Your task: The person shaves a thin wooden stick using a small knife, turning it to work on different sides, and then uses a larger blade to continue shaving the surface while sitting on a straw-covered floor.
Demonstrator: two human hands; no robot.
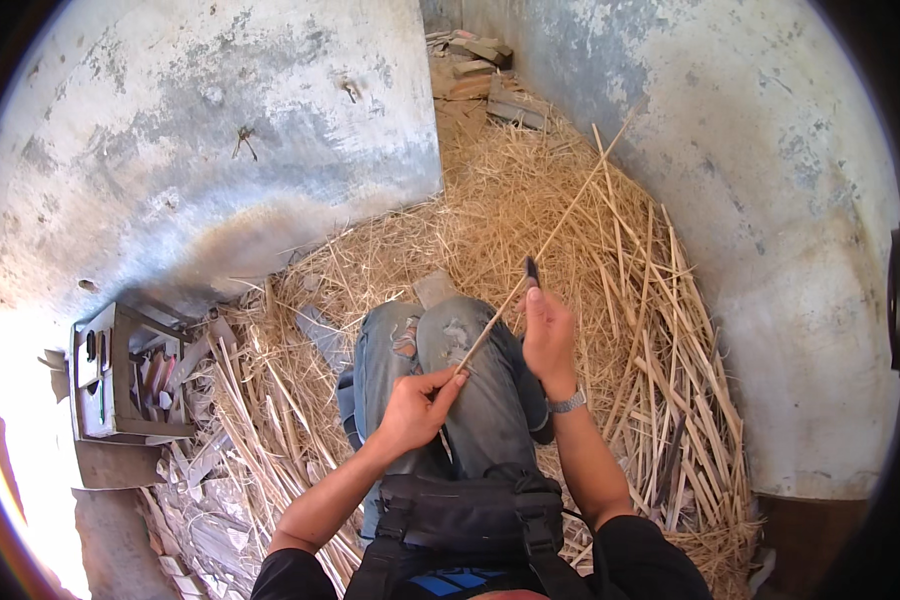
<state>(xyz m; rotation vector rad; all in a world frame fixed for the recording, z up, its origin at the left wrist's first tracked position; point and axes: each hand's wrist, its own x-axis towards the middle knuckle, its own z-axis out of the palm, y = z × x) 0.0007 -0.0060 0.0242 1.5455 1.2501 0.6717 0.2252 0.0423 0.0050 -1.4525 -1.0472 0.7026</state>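
Splitting a thin stick with a knife over my knees

My left hand [415, 408] pinched the near end of the long stick [540, 250], which ran up past my right hand [548, 335] toward the wall. My right hand was clenched on a small knife [531, 270], its blade against the stick just above my fingers. I judged the blade could slip off so thin a stick and cut my left thumb or my jeans [450, 380] below.

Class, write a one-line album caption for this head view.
Left hand grips a thin cane strip; right hand holds a knife against it.
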